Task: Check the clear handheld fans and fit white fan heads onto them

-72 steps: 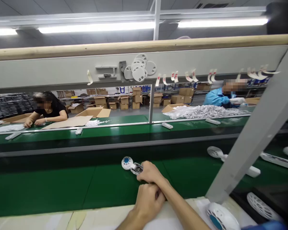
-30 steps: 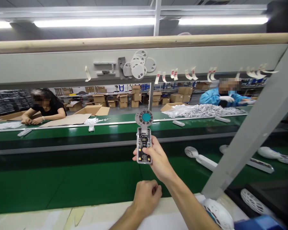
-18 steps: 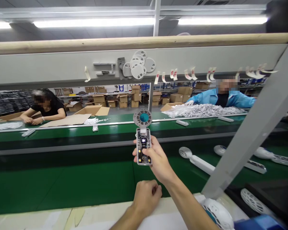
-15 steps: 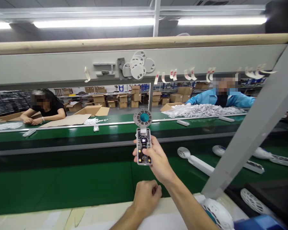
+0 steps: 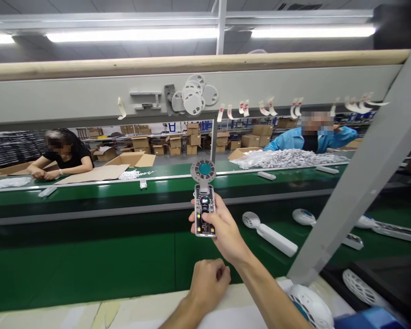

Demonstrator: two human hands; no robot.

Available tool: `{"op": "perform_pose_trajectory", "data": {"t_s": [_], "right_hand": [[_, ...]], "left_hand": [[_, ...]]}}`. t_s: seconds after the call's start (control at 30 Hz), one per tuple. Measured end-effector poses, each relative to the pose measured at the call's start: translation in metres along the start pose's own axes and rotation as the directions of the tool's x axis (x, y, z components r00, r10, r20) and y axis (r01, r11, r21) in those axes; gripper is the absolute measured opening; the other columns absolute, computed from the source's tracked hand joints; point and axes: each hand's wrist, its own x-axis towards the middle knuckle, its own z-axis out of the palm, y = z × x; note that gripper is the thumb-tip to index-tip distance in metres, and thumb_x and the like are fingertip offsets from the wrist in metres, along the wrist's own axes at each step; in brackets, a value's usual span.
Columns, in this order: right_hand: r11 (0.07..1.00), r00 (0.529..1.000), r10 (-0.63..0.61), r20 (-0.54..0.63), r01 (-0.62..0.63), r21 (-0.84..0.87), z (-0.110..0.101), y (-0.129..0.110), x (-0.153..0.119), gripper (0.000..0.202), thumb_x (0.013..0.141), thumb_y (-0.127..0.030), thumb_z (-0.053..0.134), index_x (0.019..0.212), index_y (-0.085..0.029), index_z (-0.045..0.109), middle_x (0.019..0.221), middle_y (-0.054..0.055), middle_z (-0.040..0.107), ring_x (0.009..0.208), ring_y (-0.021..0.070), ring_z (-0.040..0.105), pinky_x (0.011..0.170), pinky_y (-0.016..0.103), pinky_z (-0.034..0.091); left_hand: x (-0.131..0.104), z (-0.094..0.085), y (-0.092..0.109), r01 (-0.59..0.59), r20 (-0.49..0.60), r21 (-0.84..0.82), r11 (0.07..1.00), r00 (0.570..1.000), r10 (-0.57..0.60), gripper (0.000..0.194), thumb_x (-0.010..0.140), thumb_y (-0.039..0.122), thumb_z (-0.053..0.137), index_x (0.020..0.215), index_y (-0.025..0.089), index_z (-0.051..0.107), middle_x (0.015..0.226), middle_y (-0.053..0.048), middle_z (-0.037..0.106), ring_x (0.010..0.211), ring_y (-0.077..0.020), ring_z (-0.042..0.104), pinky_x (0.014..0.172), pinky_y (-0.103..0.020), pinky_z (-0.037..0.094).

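Note:
My right hand (image 5: 226, 228) is closed around the handle of a handheld fan (image 5: 204, 210), raised in front of the green belt. Its thumb presses on the front of the circuit board, which lies open to view. A small round display glows above the thumb, and yellow parts show lower down. At the top, a grey slotted disc with a teal centre stands upright. My left hand (image 5: 209, 279) rests as a loose fist at the near edge of the bench, below the right forearm and apart from the fan; nothing shows in it.
White handheld fans (image 5: 270, 234) lie on the near green belt (image 5: 123, 265), right of my hands. A slanted grey post (image 5: 359, 155) stands at the right. White discs (image 5: 193, 98) hang on the beam ahead. Two people sit across the far belt, near heaps of white parts (image 5: 294, 157).
Fans on the near belt have shifted left; white pieces on the far belt have shifted right. The fan's display reads differently. The person in blue has raised an arm toward the head.

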Motion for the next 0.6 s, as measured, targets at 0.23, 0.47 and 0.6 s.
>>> {"op": "perform_pose_trajectory", "data": {"t_s": [0.23, 0.47, 0.6], "right_hand": [[1.0, 1.0, -0.018, -0.001, 0.018, 0.007, 0.0004, -0.0001, 0.0002, 0.053, 0.081, -0.02, 0.059, 0.131, -0.024, 0.04, 0.102, 0.004, 0.065, 0.067, 0.0142, 0.064, 0.061, 0.029, 0.052], [1.0, 1.0, -0.021, 0.01, 0.021, 0.017, -0.0018, 0.0003, 0.0016, 0.051, 0.079, -0.021, 0.059, 0.127, -0.022, 0.042, 0.098, 0.004, 0.065, 0.067, 0.0149, 0.065, 0.06, 0.029, 0.052], [0.999, 0.999, -0.037, 0.011, 0.036, 0.015, -0.0019, -0.0013, 0.0004, 0.052, 0.081, -0.02, 0.058, 0.13, -0.023, 0.04, 0.097, 0.003, 0.065, 0.067, 0.0145, 0.065, 0.061, 0.029, 0.051]], "left_hand": [[0.0014, 0.0025, -0.0041, -0.011, -0.005, -0.011, 1.0, 1.0, 0.011, 0.027, 0.083, 0.025, 0.048, 0.058, 0.018, 0.04, 0.054, 0.003, 0.043, 0.054, -0.0098, 0.03, 0.056, -0.028, 0.019], [0.0004, 0.0011, -0.0018, -0.011, -0.009, -0.012, 1.0, 1.0, 0.011, 0.026, 0.083, 0.023, 0.048, 0.058, 0.018, 0.043, 0.055, 0.003, 0.046, 0.054, -0.0099, 0.032, 0.056, -0.027, 0.021], [0.0012, -0.0002, 0.0, -0.007, -0.002, -0.004, 1.0, 1.0, 0.007, 0.025, 0.083, 0.023, 0.048, 0.059, 0.018, 0.047, 0.056, 0.002, 0.049, 0.054, -0.0103, 0.034, 0.056, -0.027, 0.022]]}}
